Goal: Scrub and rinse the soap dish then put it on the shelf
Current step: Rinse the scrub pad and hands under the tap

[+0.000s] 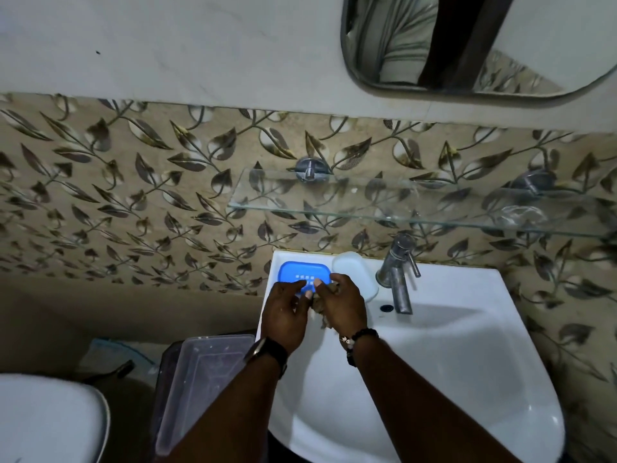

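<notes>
Resting on white sink (pixel 467 345) ledge: blue soap dish (pixel 300 269); glass shelf (pixel 417 208) above.

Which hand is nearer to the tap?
Right. The right hand sits just left of the tap, holding a scrubber; the left hand is farther left, by the blue soap dish.

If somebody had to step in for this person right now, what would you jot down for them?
Left hand: fingers at the near edge of the blue soap dish; a firm grip can't be confirmed.
Right hand: closed on a brownish scrubber, beside the dish.
Dish sits on the sink ledge's back left corner; its white lid lies beside it, left of the tap.
Done: how far scrubbing has got can't be told.
Left: scrub, rinse, place on the glass shelf above.
</notes>
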Demonstrator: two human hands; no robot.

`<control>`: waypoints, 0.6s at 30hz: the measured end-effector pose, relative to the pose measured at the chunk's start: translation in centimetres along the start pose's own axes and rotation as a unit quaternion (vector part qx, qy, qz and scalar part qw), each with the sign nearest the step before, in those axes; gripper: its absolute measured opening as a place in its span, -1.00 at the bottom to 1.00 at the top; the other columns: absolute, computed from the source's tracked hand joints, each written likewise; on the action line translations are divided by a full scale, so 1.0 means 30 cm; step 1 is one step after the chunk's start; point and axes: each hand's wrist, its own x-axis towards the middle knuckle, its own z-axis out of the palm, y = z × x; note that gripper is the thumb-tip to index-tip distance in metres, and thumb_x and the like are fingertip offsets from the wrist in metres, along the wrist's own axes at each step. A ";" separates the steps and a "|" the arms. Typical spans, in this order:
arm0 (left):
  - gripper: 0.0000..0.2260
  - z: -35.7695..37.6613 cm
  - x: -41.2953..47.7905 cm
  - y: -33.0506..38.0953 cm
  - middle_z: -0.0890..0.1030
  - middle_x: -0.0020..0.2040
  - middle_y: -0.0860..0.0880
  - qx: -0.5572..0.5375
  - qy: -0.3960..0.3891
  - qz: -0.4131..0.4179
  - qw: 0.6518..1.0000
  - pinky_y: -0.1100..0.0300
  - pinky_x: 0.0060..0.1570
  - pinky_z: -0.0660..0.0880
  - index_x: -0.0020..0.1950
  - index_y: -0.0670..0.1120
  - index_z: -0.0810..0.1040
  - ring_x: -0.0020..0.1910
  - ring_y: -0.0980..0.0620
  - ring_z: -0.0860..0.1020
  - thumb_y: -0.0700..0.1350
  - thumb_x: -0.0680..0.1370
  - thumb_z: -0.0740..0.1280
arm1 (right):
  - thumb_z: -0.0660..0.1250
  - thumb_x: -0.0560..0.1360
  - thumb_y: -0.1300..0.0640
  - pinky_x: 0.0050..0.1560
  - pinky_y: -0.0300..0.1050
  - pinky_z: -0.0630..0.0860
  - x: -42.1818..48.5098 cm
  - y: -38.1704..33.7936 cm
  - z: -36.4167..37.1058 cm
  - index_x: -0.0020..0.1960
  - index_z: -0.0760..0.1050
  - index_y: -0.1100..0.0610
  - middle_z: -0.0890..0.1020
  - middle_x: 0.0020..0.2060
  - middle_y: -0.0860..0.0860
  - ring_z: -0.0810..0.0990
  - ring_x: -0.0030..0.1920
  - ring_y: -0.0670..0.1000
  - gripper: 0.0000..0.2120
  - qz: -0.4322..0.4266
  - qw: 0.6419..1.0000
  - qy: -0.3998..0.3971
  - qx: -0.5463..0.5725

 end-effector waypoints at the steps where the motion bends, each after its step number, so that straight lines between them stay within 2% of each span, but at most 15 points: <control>1: -0.81 -0.006 -0.007 -0.002 0.65 0.00 -0.08 -0.013 -0.026 -0.015 0.999 0.43 -0.09 0.45 0.14 -0.17 0.67 -0.13 0.01 0.59 -0.16 0.55 0.44 | 0.37 0.43 -0.27 0.07 0.13 0.61 -0.011 -0.002 -0.002 0.25 0.49 -0.01 0.69 -0.01 0.02 0.67 -0.02 0.10 -0.51 0.004 1.000 -0.002 0.030; 3: -0.86 -0.015 -0.026 -0.002 0.67 0.01 0.06 -0.051 -0.081 -0.061 0.994 0.49 -0.10 0.42 0.12 -0.02 0.67 -0.11 0.11 0.60 -0.08 0.57 0.41 | 0.38 0.40 -0.30 0.01 0.17 0.64 -0.037 -0.002 -0.014 0.21 0.50 -0.02 0.70 -0.07 0.02 0.70 -0.08 0.10 -0.49 0.015 0.996 -0.005 0.090; 5: -0.92 -0.022 -0.034 0.002 0.68 -0.07 0.13 -0.088 -0.103 -0.081 0.987 0.43 -0.11 0.44 -0.03 0.14 0.64 -0.13 0.19 0.60 -0.05 0.57 0.40 | 0.39 0.43 -0.28 0.07 0.14 0.63 -0.057 -0.007 -0.033 0.17 0.53 -0.03 0.70 -0.05 -0.01 0.70 -0.05 0.05 -0.56 0.003 0.994 0.001 0.106; 6: -0.90 -0.025 -0.032 0.006 0.68 -0.13 0.14 -0.100 -0.105 -0.078 0.986 0.41 -0.12 0.45 -0.10 0.16 0.62 -0.16 0.19 0.59 -0.05 0.58 0.40 | 0.39 0.46 -0.25 0.13 0.13 0.60 -0.068 -0.012 -0.046 0.16 0.54 -0.02 0.70 -0.03 -0.02 0.69 -0.01 0.03 -0.61 -0.008 0.994 0.002 0.111; 9: -0.84 -0.037 -0.021 0.043 0.67 -0.22 0.07 -0.143 -0.107 -0.089 0.980 0.17 -0.09 0.52 -0.17 0.06 0.60 -0.21 0.11 0.59 -0.03 0.61 0.35 | 0.39 0.53 -0.13 0.25 0.10 0.54 -0.107 -0.032 -0.094 0.17 0.57 0.04 0.69 0.05 -0.01 0.65 0.10 0.01 -0.68 -0.032 0.988 -0.007 0.151; 12: -0.81 -0.047 -0.012 0.121 0.71 -0.13 -0.02 -0.240 -0.101 -0.121 0.958 0.01 0.02 0.59 -0.10 -0.03 0.64 -0.09 -0.07 0.65 0.03 0.60 0.32 | 0.41 0.54 -0.07 0.20 -0.09 0.56 -0.169 -0.062 -0.157 0.17 0.59 0.01 0.69 0.08 -0.05 0.65 0.10 -0.10 -0.74 -0.068 0.980 -0.016 0.184; 14: -0.80 -0.046 -0.004 0.187 0.70 -0.12 -0.07 -0.296 -0.103 -0.123 0.942 0.01 -0.01 0.59 -0.07 -0.09 0.62 -0.11 -0.10 0.65 0.01 0.61 0.30 | 0.42 0.54 0.03 0.08 -0.26 0.58 -0.205 -0.079 -0.205 0.19 0.58 0.03 0.68 0.10 -0.04 0.66 0.06 -0.19 -0.76 -0.096 0.974 -0.023 0.204; 15: -0.79 -0.045 -0.001 0.225 0.68 -0.16 -0.06 -0.316 -0.106 -0.121 0.935 0.04 -0.06 0.58 -0.07 -0.12 0.59 -0.16 -0.06 0.63 -0.01 0.62 0.29 | 0.42 0.54 0.10 0.04 -0.26 0.59 -0.222 -0.085 -0.232 0.22 0.56 0.07 0.68 0.11 0.00 0.66 0.05 -0.18 -0.74 -0.105 0.970 -0.027 0.219; 18: -0.84 -0.034 0.001 0.344 0.65 -0.19 -0.03 -0.374 -0.119 -0.147 0.908 0.09 -0.12 0.54 -0.11 -0.06 0.58 -0.14 -0.01 0.58 -0.08 0.64 0.28 | 0.42 0.53 0.24 0.00 -0.10 0.65 -0.268 -0.094 -0.332 0.30 0.52 0.17 0.69 0.12 0.10 0.69 0.07 0.00 -0.65 -0.096 0.951 -0.045 0.291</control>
